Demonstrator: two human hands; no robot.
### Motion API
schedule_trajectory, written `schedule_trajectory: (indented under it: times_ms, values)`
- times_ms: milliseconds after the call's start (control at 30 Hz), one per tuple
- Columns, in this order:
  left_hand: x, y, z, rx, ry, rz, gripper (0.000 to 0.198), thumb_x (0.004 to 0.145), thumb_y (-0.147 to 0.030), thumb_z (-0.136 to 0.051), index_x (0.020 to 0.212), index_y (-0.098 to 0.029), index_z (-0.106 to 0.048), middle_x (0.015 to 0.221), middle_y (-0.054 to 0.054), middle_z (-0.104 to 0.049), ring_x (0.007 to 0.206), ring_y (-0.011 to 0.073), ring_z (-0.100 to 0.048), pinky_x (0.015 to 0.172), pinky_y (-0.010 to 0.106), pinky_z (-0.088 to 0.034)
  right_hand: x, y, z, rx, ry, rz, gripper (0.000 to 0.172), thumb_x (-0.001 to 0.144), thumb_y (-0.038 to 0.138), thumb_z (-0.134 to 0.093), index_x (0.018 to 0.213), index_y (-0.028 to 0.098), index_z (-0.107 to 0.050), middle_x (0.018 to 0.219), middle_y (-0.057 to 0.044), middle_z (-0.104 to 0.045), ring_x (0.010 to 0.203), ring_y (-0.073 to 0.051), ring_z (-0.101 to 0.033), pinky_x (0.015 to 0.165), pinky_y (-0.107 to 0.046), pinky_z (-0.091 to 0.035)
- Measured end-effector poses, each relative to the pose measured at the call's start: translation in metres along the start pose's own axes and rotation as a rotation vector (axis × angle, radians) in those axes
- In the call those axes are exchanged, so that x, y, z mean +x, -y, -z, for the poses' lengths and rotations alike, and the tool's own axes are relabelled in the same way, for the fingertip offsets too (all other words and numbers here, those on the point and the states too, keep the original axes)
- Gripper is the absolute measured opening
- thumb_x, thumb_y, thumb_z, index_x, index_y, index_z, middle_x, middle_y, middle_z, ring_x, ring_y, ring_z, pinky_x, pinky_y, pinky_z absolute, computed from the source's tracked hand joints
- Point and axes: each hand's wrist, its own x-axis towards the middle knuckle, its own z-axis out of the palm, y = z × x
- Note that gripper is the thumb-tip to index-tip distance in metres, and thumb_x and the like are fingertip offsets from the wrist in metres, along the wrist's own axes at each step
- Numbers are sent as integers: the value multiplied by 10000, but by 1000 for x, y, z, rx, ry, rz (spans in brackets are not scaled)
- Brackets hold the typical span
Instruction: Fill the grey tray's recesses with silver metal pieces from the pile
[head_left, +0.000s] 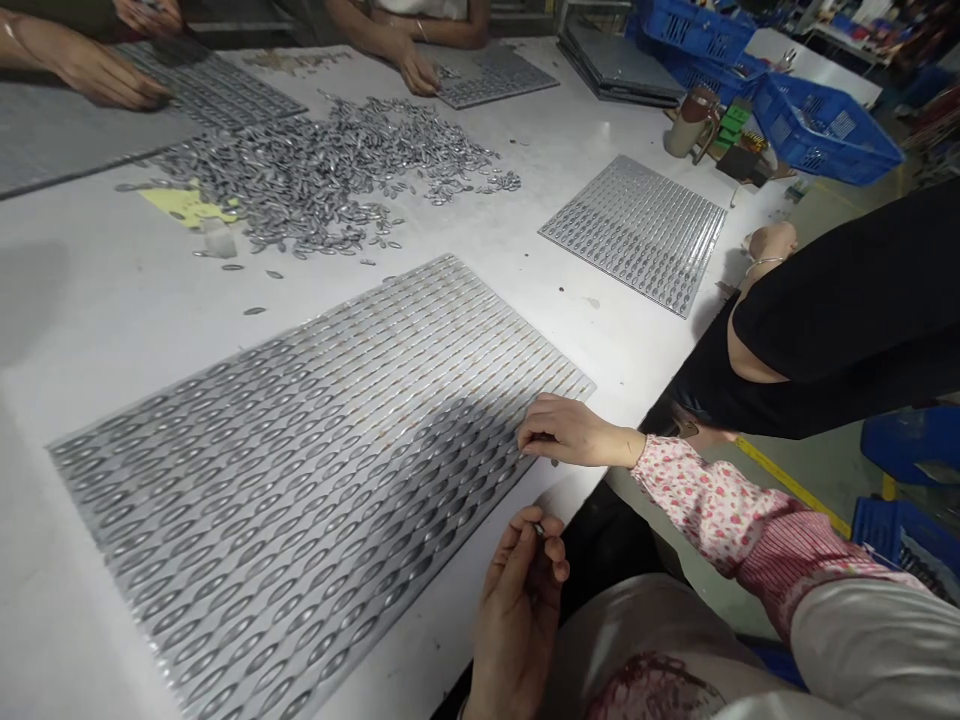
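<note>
A large grey metal tray (300, 470) with rows of oval pockets, many holding small metal pieces, lies in front of me. My right hand (570, 432), in a pink floral sleeve, rests at the tray's near right corner, fingers bent and pressed together on the pockets; whether anything is under the fingertips is hidden. My left hand (517, 600) hovers off the tray's near edge, palm towards me, fingers curled. It pinches a small dark metal piece (538, 528) between thumb and fingertips. A heap of loose oval metal pieces (337, 170) lies at the far middle of the white table (90, 300).
A smaller pocketed tray (637, 230) lies at the right. A person in black leans on the right table edge (847, 300). Other people's hands work on trays at the far left (105, 75) and far middle (416, 70). Blue crates (817, 125) and a mug (690, 122) stand beyond.
</note>
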Motion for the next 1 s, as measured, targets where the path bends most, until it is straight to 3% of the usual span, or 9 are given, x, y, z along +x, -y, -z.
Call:
schedule_trajectory:
  times_ms: [200,400,600,733,867,1000]
  values:
    - [-3,-1,-2,-11,-93,-3,269,645,-249,-819,866,-147,-705,790,37,-650,623,93,-544,523,184,-469,2,0,-2,7,-20,-15,203,938,295,-544,798,165,-613,791,-33,-630,772,-152,-523,794,-295,-412]
    - [-3,-1,-1,-29,-115,4,250,634,-232,-829,833,-152,-701,793,34,-666,627,93,-560,523,180,-470,5,12,-17,55,-211,-107,292,855,445,-642,767,167,-644,735,-19,-629,758,-148,-536,764,-289,-404]
    - [-2,0,-1,-44,-133,24,233,640,-231,-823,822,-152,-700,759,18,-654,596,80,-547,519,171,-469,6,13,-37,-62,-104,-31,241,871,441,-621,831,230,-728,860,-41,-621,887,-185,-509,821,-341,-361]
    - [-2,-1,-1,-42,-116,6,216,653,-210,-811,825,-144,-699,752,20,-649,582,74,-541,503,165,-462,7,5,-43,-27,-112,-18,242,870,433,-624,806,227,-735,843,-43,-612,877,-185,-510,825,-345,-373]
    - [-4,-2,-2,-35,-150,7,162,692,-184,-776,827,-155,-692,791,32,-663,613,85,-564,511,167,-476,8,6,-39,18,-159,-10,247,861,432,-634,783,212,-716,822,-44,-606,855,-183,-518,826,-352,-394]
    - [-6,-5,-2,-48,-170,-31,99,753,-170,-728,847,-168,-697,865,33,-662,691,89,-588,587,168,-512,1,14,-20,242,-337,-20,270,888,419,-602,790,172,-649,779,-38,-616,808,-156,-546,842,-337,-435]
